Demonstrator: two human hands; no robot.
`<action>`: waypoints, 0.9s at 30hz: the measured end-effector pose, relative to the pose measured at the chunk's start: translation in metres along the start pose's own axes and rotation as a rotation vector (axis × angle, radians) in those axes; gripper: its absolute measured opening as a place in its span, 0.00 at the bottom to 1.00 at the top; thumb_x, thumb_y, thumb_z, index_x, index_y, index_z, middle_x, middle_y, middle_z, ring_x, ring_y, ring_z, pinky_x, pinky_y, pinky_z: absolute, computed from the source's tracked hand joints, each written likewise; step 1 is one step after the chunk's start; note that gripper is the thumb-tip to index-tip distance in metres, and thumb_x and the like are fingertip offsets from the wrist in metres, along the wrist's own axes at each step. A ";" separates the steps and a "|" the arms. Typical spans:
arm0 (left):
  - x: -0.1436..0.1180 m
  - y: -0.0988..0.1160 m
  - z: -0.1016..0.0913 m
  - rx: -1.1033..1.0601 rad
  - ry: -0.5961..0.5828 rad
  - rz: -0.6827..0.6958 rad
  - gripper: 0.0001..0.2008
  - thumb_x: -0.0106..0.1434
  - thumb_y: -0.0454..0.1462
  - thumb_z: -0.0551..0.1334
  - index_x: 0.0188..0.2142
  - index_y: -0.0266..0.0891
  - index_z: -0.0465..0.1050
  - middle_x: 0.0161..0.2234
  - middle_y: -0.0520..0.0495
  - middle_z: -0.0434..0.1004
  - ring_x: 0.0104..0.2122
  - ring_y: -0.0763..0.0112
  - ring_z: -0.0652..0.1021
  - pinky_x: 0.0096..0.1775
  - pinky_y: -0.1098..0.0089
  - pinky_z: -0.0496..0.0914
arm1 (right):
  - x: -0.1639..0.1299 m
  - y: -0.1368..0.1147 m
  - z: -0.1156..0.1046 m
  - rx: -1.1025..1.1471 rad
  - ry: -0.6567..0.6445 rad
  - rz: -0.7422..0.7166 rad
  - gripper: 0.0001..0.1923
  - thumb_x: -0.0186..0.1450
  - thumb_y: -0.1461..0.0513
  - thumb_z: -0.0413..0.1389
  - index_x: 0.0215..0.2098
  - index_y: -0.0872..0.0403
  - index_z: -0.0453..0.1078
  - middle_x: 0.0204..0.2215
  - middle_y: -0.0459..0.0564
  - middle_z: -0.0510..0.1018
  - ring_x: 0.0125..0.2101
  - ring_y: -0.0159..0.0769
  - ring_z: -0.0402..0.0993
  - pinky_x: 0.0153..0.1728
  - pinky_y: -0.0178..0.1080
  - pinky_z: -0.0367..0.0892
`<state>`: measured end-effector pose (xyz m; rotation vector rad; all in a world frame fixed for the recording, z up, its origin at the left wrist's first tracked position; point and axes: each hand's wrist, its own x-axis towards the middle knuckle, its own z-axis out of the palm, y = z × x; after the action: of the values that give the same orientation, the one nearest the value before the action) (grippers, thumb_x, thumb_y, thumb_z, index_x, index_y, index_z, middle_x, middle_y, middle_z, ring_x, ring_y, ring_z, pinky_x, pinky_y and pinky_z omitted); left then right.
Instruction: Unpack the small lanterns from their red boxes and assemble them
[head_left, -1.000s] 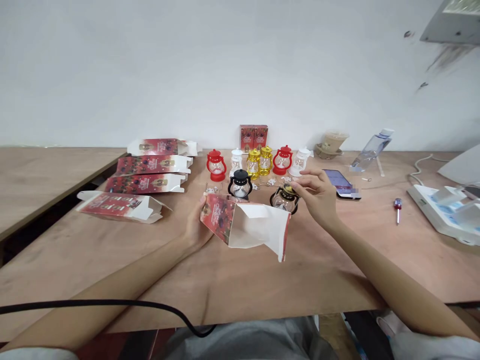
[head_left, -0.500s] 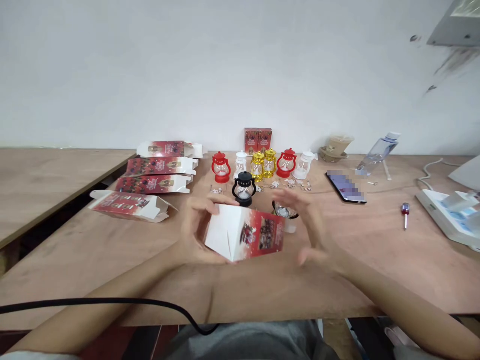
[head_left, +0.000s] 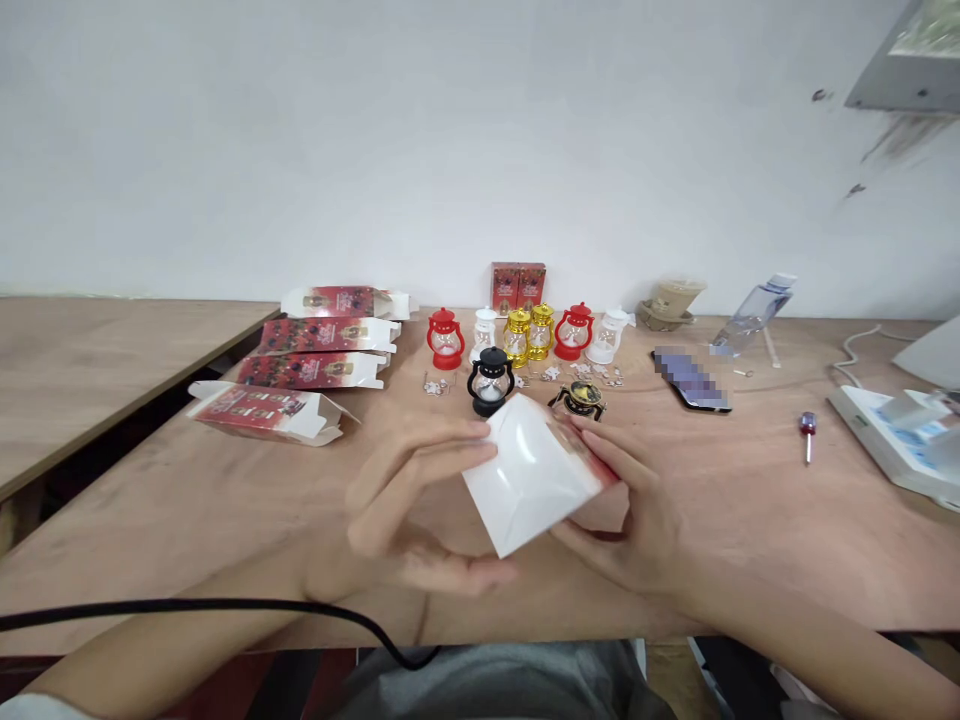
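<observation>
In the head view my right hand (head_left: 630, 500) is closed around a small carton (head_left: 536, 475), gripping its red printed side. The carton is tilted, with its white closed end toward me. My left hand (head_left: 409, 510) is spread at the carton's left. Its fingertips reach the white end's upper edge, while the thumb is apart, below the lower corner. Just beyond the carton stand a black lantern (head_left: 491, 382) and a black-and-gold lantern (head_left: 581, 400), the latter partly hidden.
Behind are red (head_left: 445, 340), gold and white lanterns, small metal pieces (head_left: 551, 374) and two red boxes (head_left: 517, 287). Several opened cartons (head_left: 322, 335) lie left. Right are a phone (head_left: 690, 380), bottle (head_left: 754, 315), screwdriver (head_left: 808, 435) and power strip (head_left: 900, 450). A black cable (head_left: 225, 603) crosses in front.
The carton has passed from my left hand to my right and turned, so its white end faces me. My left hand has loosened from it; my right hand has closed in.
</observation>
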<state>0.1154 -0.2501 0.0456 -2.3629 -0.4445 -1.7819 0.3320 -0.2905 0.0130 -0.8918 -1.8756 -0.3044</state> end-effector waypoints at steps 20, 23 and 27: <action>0.023 -0.018 0.002 -0.121 -0.306 -0.357 0.20 0.56 0.32 0.61 0.48 0.42 0.59 0.48 0.43 0.71 0.48 0.62 0.75 0.48 0.59 0.73 | 0.046 0.054 -0.018 -0.322 -0.072 -0.201 0.26 0.61 0.54 0.57 0.57 0.43 0.60 0.53 0.50 0.72 0.55 0.51 0.66 0.51 0.52 0.59; 0.037 -0.034 0.005 0.139 -0.385 -0.165 0.18 0.58 0.34 0.61 0.49 0.42 0.64 0.50 0.44 0.71 0.50 0.60 0.73 0.49 0.60 0.71 | 0.066 0.064 -0.020 -0.364 -0.201 -0.255 0.27 0.62 0.55 0.55 0.58 0.45 0.58 0.55 0.50 0.70 0.55 0.50 0.64 0.52 0.52 0.57; 0.044 -0.055 0.015 0.381 -0.458 0.007 0.13 0.61 0.34 0.59 0.46 0.39 0.69 0.47 0.43 0.74 0.46 0.61 0.75 0.44 0.65 0.71 | 0.089 0.077 -0.017 -0.329 -0.355 -0.329 0.31 0.60 0.57 0.56 0.60 0.49 0.55 0.54 0.53 0.71 0.52 0.49 0.65 0.50 0.51 0.57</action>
<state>0.1220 -0.1872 0.0806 -2.4573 -0.7517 -1.0182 0.3765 -0.2063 0.0846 -0.8926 -2.3513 -0.7103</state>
